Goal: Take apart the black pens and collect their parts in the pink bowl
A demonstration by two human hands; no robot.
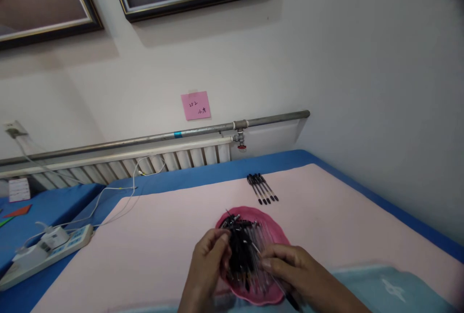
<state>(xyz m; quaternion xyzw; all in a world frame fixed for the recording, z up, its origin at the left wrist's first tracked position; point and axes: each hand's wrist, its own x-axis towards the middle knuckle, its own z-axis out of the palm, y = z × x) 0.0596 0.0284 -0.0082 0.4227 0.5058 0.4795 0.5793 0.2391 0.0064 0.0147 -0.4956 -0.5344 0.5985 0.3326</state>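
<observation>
A pink scalloped plate (280, 235) holds a heap of black pen parts (241, 250) and clear tubes (264, 274). Over its left side is my left hand (210, 257), thumb and fingers closed in a pinch; whatever they grip is too small or hidden to name. My right hand (290, 267), at the plate's right rim, pinches a slim pen (279, 285). Its thin tip points up and left towards my left hand, and its black end juts out below my fingers. Beyond the plate, several finished-looking black pens (263, 188) lie side by side in a row.
A pink sheet (155, 235) covers the blue table (270, 158). A light-blue cloth (391, 286) lies at the near edge. A power strip (74, 240) with chargers and white cables is at left. Behind stand a radiator (184, 158) and a pipe (145, 141).
</observation>
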